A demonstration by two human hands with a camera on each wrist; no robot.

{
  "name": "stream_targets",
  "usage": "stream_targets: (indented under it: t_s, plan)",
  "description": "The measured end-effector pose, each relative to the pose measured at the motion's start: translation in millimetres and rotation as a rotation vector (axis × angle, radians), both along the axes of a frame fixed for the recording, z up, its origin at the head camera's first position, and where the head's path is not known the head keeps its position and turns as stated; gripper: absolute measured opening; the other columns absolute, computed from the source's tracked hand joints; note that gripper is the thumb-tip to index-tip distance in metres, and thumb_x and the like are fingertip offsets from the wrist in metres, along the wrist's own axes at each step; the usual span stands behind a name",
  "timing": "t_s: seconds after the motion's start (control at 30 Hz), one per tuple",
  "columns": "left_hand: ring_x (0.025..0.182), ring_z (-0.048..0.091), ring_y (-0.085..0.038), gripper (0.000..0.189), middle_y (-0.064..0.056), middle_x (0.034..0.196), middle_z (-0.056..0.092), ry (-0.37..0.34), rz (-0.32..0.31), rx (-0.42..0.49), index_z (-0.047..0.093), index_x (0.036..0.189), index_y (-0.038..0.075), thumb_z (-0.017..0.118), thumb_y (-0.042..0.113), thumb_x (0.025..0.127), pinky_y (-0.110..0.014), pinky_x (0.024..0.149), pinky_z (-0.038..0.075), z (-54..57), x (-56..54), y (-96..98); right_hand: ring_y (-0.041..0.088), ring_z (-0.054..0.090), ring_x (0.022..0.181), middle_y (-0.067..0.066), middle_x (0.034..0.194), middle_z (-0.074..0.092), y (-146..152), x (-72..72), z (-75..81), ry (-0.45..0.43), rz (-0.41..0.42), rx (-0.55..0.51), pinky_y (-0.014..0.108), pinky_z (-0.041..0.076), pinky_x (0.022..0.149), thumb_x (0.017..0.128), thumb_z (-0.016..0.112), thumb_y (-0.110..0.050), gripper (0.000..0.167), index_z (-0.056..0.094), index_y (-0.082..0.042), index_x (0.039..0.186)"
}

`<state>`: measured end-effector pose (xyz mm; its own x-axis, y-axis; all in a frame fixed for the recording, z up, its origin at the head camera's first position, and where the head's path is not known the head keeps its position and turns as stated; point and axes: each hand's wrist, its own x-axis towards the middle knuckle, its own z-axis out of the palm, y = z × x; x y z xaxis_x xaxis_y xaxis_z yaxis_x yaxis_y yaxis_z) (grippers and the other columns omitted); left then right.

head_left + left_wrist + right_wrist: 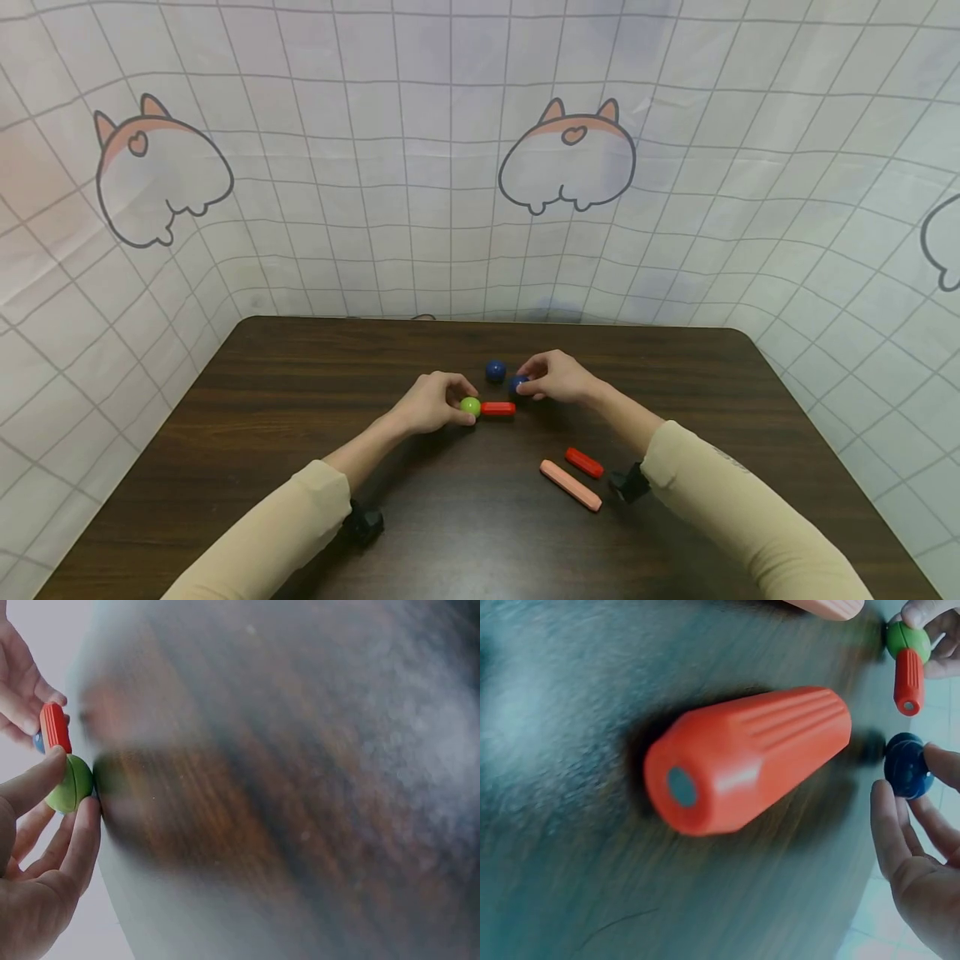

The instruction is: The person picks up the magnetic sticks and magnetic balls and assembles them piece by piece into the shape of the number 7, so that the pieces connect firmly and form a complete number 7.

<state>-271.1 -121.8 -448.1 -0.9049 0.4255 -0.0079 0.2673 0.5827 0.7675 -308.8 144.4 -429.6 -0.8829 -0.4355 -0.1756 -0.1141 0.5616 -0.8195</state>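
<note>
A glossy green ball (pixel 470 407) is pinched between the thumb and fingers of my left hand (pixel 429 406). Joined end-on to that ball, a short ribbed red rod (pixel 498 408) points right; its free end shows a grey metallic disc in the right wrist view. My right hand (pixel 561 379) pinches a dark blue ball (pixel 907 769), a little behind and right of the rod's free end, with a gap between them. Behind the rod lies a second blue ball (pixel 496 371), which neither hand touches. Both hands are low over the tabletop.
On the dark wood-grain table (pixel 300 358), another short red rod (pixel 584 462) and a longer salmon-pink rod (pixel 571 485) lie near my right forearm. Dark wrist devices hang beneath both sleeves. A white grid-patterned curtain (pixel 375 167) stands behind the table.
</note>
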Motion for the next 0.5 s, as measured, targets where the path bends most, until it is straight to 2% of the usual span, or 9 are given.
stream_targets:
  t_s: [0.13,0.3,0.5]
  plan:
    - [0.086,0.066,-0.015,0.029,0.0,0.101,0.07,0.004,0.0,-0.006,0.075,0.108,0.011,0.088,0.012,0.082,-0.03,0.073,0.054,-0.1,-0.2,0.0,0.023,0.066,0.095,0.018,0.111,0.063,4.6,0.6,-0.3,-0.007,-0.001,-0.031,0.037,0.059,0.083,0.093,0.076,-0.007,0.032,0.066,0.008,0.12]
    - [0.086,0.066,-0.013,0.029,0.0,0.102,0.07,0.006,0.006,-0.013,0.075,0.108,0.011,0.088,0.012,0.082,-0.03,0.073,0.054,1.1,-0.1,-0.3,0.023,0.066,0.099,0.015,0.109,0.066,10.7,2.8,0.0,0.015,0.005,-0.005,0.035,0.058,0.083,0.093,0.077,-0.009,0.03,0.067,0.006,0.117]
    - [0.085,0.066,-0.013,0.03,-0.001,0.102,0.07,0.011,-0.002,-0.008,0.074,0.109,0.009,0.088,0.011,0.082,-0.029,0.072,0.054,2.4,-1.1,0.0,0.024,0.07,0.095,0.017,0.107,0.066,15.9,7.4,1.9,-0.044,-0.012,-0.077,0.037,0.058,0.085,0.093,0.075,-0.005,0.031,0.064,0.009,0.118]
